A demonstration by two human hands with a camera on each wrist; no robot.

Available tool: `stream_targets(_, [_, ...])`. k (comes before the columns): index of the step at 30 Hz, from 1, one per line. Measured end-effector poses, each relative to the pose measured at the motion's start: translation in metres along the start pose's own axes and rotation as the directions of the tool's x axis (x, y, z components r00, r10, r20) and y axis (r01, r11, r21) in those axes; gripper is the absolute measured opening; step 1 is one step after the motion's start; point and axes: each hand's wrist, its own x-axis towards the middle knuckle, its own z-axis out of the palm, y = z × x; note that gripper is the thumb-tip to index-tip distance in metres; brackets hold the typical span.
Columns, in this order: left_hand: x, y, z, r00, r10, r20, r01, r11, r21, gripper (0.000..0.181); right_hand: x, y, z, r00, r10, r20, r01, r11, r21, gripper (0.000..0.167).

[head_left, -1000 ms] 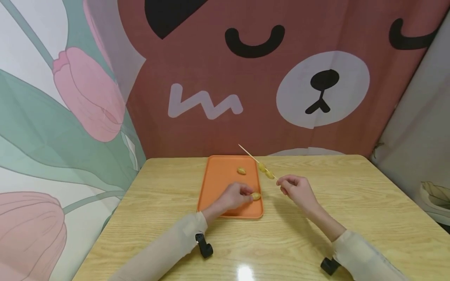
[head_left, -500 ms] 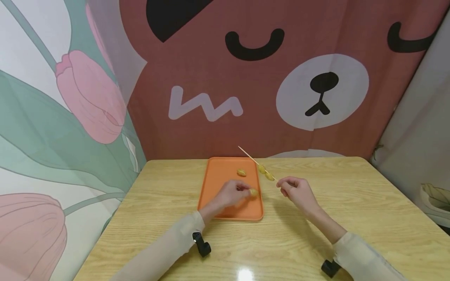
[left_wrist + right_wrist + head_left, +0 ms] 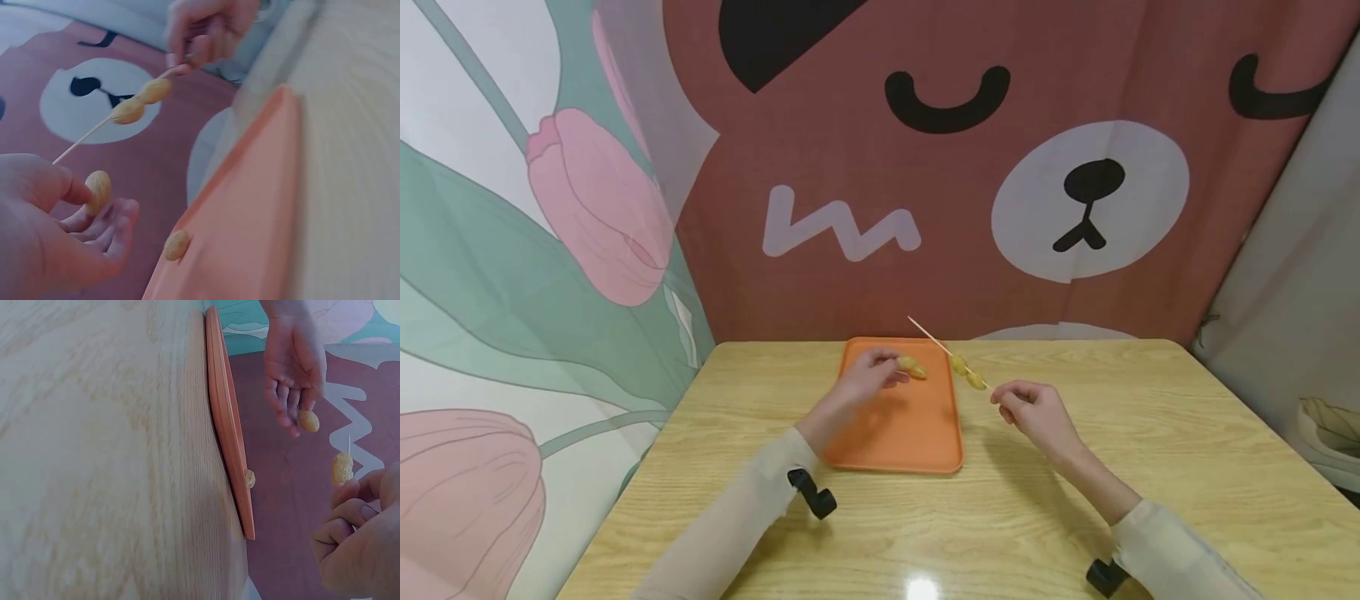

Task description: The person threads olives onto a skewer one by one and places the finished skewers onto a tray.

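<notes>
My left hand (image 3: 865, 375) is above the far part of the orange tray (image 3: 910, 433) and pinches a wrinkled yellow oval fruit (image 3: 98, 192), like a candied date, between thumb and fingers. Another such fruit (image 3: 177, 245) lies on the tray, just beside the held one in the head view. My right hand (image 3: 1032, 408) grips the near end of a thin wooden skewer (image 3: 928, 335) right of the tray. Two yellow fruits (image 3: 958, 364) are threaded on it, close to the fingers. Its bare tip slants up and left, towards the left hand.
The tray lies on a light wood table (image 3: 760, 383). A printed bear curtain (image 3: 820, 292) hangs right behind the table's far edge. Black wrist mounts (image 3: 814, 493) sit on both sleeves.
My left hand has lifted a fruit from the tray's right side and moved it left and farther back, near the other fruit. The right hand and skewer have barely moved.
</notes>
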Motion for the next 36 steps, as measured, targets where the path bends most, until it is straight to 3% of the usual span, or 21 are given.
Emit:
stream_targets(3, [0.004, 0.0, -0.01, 1.0, -0.012, 0.008, 0.013, 0.986, -0.167, 0.036, -0.001, 0.0, 0.001, 1.0, 0.003, 0.021, -0.003, 1.0, -0.017, 0.017])
stream_targets(5, [0.006, 0.0, -0.016, 1.0, -0.03, 0.006, 0.031, 0.963, -0.267, 0.039, -0.001, 0.001, 0.001, 0.999, 0.005, 0.038, -0.004, 1.0, -0.027, 0.017])
stream_targets(7, [0.007, 0.0, -0.022, 0.998, -0.061, -0.013, 0.052, 0.926, -0.374, 0.039, -0.001, 0.001, 0.002, 0.999, 0.011, 0.05, -0.009, 0.999, -0.036, 0.018])
stream_targets(10, [0.01, 0.001, -0.03, 0.994, -0.1, -0.04, 0.063, 0.845, -0.532, 0.039, -0.001, 0.002, 0.004, 0.998, 0.018, 0.064, -0.015, 0.999, -0.048, 0.018])
stream_targets(12, [0.012, 0.001, -0.035, 0.992, -0.116, -0.054, 0.056, 0.775, -0.63, 0.038, -0.001, 0.001, 0.005, 0.997, 0.024, 0.068, -0.02, 0.998, -0.056, 0.019])
stream_targets(14, [0.013, 0.0, -0.039, 0.991, -0.121, -0.056, 0.049, 0.723, -0.689, 0.038, -0.002, 0.001, 0.005, 0.997, 0.019, 0.078, -0.014, 0.998, -0.058, 0.018])
stream_targets(17, [0.015, -0.002, -0.043, 0.992, -0.113, -0.055, 0.038, 0.685, -0.727, 0.041, -0.002, 0.0, 0.006, 0.996, 0.017, 0.093, -0.012, 0.998, -0.056, 0.017])
stream_targets(23, [0.017, -0.006, -0.043, 0.996, -0.088, -0.026, 0.041, 0.678, -0.734, 0.049, -0.003, 0.001, 0.009, 0.993, 0.03, 0.112, -0.022, 0.997, -0.07, 0.018])
stream_targets(30, [0.017, -0.006, -0.039, 0.999, -0.052, -0.007, 0.032, 0.708, -0.705, 0.042, -0.004, 0.001, 0.009, 0.992, 0.019, 0.125, -0.011, 0.998, -0.067, 0.02])
stream_targets(36, [0.015, -0.005, -0.037, 0.998, -0.009, 0.061, 0.048, 0.734, -0.677, 0.044, -0.004, 0.0, 0.01, 0.992, 0.024, 0.12, -0.013, 0.996, -0.089, 0.02])
